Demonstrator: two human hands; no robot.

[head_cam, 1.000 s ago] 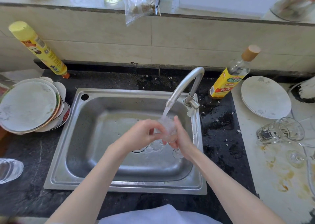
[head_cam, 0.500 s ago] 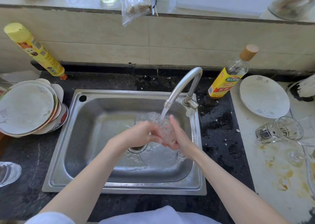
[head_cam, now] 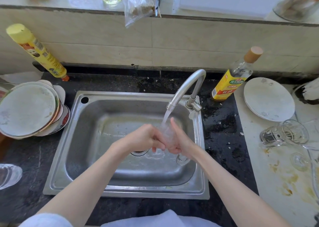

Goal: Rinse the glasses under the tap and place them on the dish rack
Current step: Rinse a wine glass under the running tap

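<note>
Over the steel sink [head_cam: 89, 140], a clear stemmed glass [head_cam: 168, 133] sits between both hands, under the running stream from the curved tap [head_cam: 188, 88]. My right hand [head_cam: 179, 140] grips the bowl, with the round foot showing below the wrist. Curled fingers of my left hand [head_cam: 145, 139] rub the bowl's left side. Water blurs the glass. On the right counter another clear glass [head_cam: 284, 134] lies on its side, and a stemmed glass [head_cam: 299, 160] lies near it.
A stack of plates [head_cam: 27, 111] stands left of the sink, with a yellow bottle [head_cam: 38, 52] behind it. A ribbed glass [head_cam: 8, 175] is at the left edge. A yellow-labelled oil bottle [head_cam: 233, 78] and a white plate [head_cam: 268, 99] are right of the tap.
Both hands with the glass have shifted slightly lower under the stream, and the glass has been turned between them. Water still runs.
</note>
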